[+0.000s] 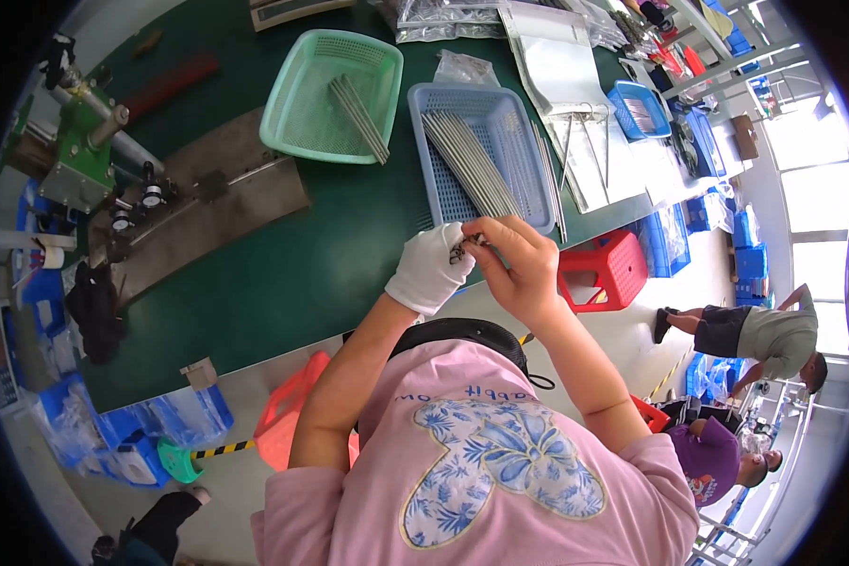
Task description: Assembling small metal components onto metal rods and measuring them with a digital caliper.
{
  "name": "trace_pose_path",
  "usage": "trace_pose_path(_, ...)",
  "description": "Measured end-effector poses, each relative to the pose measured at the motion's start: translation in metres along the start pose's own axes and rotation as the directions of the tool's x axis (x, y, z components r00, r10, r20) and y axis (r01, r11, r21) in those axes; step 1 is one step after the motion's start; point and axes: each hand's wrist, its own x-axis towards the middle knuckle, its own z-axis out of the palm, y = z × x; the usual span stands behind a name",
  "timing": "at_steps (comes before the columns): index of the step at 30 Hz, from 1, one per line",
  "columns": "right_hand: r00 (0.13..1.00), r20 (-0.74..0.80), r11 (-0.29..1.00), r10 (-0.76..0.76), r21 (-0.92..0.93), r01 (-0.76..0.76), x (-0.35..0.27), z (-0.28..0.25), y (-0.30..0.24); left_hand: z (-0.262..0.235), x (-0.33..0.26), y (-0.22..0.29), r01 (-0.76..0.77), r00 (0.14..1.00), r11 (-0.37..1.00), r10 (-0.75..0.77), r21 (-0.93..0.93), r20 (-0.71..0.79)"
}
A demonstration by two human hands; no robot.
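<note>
Both hands (481, 259) on small metal part (464, 247) w/ fingers

Green table (283, 274) — mint basket (297, 113), blue basket (528, 179) — white glove (431, 269).

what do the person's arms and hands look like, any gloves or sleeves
The left hand wears a white fabric glove that ends at the wrist. The right hand is bare, with no glove. Both forearms are uncovered; short pink sleeves of a top with a blue floral print end above the elbows. No watch or jewellery shows.
</note>
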Motion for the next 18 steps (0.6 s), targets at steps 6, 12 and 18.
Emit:
trace_pose_path(6, 0.996, 0.001, 0.995, 0.089, 0.047, -0.088, -0.003, -0.001, -0.003, -0.006, 0.002, 0.004, 0.090, 0.996, 0.994, -0.091, -0.058, -0.010)
trace_pose_path(12, 0.990, 0.065, 0.977, 0.124, 0.166, -0.133, 0.008, -0.002, 0.002, 0.000, 0.000, 0.002, 0.087, 0.996, 0.996, -0.088, -0.036, -0.012)
trace_pose_path(18, 0.988, 0.098, 0.977, 0.122, 0.162, -0.136, 0.010, -0.001, 0.008, 0.002, 0.004, 0.001, 0.076, 0.997, 0.997, -0.076, 0.013, -0.012)
